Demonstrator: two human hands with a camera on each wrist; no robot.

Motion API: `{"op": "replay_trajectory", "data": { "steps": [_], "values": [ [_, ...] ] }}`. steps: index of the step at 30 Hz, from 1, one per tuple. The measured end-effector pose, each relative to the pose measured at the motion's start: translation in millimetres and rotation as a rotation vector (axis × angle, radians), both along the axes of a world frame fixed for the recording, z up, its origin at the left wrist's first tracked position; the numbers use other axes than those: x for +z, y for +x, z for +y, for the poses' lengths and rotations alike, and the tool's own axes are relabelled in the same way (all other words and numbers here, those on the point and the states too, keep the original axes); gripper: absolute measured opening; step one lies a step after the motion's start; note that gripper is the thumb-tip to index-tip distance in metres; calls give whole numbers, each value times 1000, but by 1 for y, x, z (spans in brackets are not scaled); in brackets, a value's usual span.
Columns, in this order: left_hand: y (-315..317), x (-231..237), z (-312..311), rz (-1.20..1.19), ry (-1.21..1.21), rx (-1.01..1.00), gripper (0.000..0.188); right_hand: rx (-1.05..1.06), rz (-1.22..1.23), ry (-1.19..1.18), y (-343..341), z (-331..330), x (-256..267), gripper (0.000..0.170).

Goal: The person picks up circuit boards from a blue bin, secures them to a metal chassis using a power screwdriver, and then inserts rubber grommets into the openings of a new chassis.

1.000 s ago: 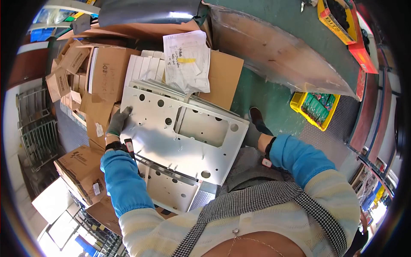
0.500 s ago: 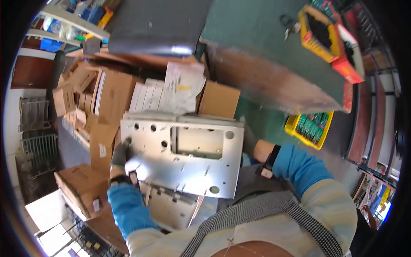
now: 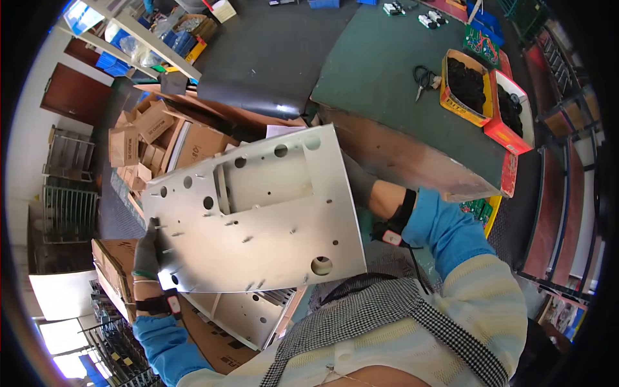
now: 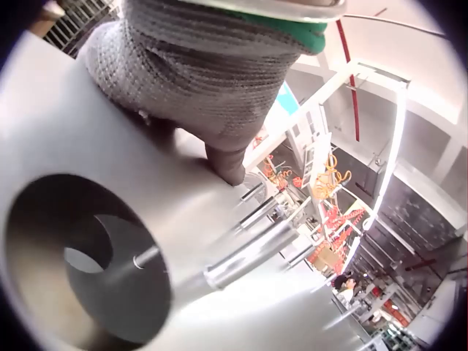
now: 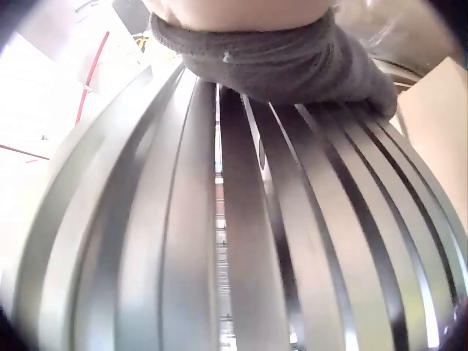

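Both gloved hands hold a stack of silver sheet-metal panels [image 3: 277, 242] tilted in front of the body. The top panel has a rectangular cutout, round holes and thin standing studs. My left hand [image 3: 147, 251] grips the stack's left edge; in the left wrist view its grey glove [image 4: 190, 80] has the thumb over the face, beside the studs [image 4: 252, 256]. At the right side, my right hand [image 3: 358, 177] is partly hidden behind the panel. The right wrist view shows that glove [image 5: 270, 66] across several stacked panel edges [image 5: 241, 219].
Another metal panel [image 3: 238, 316] lies below the stack, near a cardboard box [image 3: 219, 348]. Cartons [image 3: 155, 122] are piled at left. On the green bench [image 3: 374, 84] lie scissors [image 3: 422, 80] and a yellow box [image 3: 464, 84] of black parts. A yellow crate [image 3: 495, 216] stands at right.
The panel stack has come up and nearer to the head camera, turned a little, both hands moving with it. It now covers most of the papers and white boxes. The head view has tilted up.
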State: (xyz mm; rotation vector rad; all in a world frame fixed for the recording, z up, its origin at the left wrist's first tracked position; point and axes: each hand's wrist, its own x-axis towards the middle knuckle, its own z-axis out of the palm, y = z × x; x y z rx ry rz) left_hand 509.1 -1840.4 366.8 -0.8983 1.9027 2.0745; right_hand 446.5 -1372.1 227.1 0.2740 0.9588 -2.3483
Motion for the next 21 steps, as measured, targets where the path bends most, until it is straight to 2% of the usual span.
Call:
{"op": "replay_trajectory", "data": {
  "steps": [2,5,6,8,11,12,15,16,21],
  "values": [
    [-2,31,16,9,-5,-20,36,24,137,9,-11,12,19,42],
    [-16,51,34,41,0,-34,35,76,119,-141,-30,43,39,40],
    [-24,55,44,47,-2,-39,35,67,84,-117,-34,55,50,40],
    [-50,63,78,65,-45,-74,35,55,25,-75,-54,85,70,39],
    [-108,68,126,67,-97,-124,34,30,163,-141,-86,138,66,39],
    [-127,68,146,66,-104,-139,35,-1,150,-97,-94,153,74,42],
    [-192,57,196,121,-108,-249,38,-83,209,-74,-143,207,30,44],
    [-218,53,214,40,-164,-245,40,-126,279,6,-144,224,40,43],
    [-327,4,267,118,-146,-396,42,-259,127,-90,-174,276,26,42]
  ]
}}
